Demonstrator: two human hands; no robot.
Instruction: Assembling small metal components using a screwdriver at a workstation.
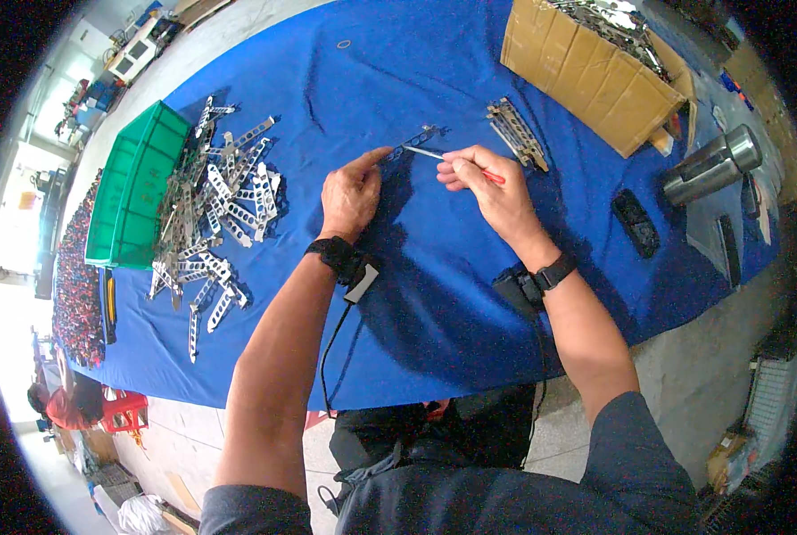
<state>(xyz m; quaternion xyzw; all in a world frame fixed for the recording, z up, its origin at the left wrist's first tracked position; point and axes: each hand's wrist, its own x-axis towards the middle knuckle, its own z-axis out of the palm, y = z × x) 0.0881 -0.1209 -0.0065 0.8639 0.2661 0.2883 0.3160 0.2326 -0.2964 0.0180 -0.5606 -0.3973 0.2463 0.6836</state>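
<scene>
My right hand (489,183) is closed round a thin tool with a silver shaft (425,152) and a red handle. Its tip reaches a perforated metal strip (423,135) in the middle of the blue cloth. At the strip's near left end, my left hand (352,198) has its index finger extended and the other fingers curled. The fingertip appears to hold that end, though the exact contact is too small to make out. A small stack of similar metal strips (517,134) lies to the right of the strip, beyond my right hand.
On the left, a loose pile of metal strips (220,201) spreads beside a green plastic bin (135,192). A cardboard box (586,76) full of metal parts stands at the back right. Right of me are a black phone-like device (635,223) and a steel flask (712,166).
</scene>
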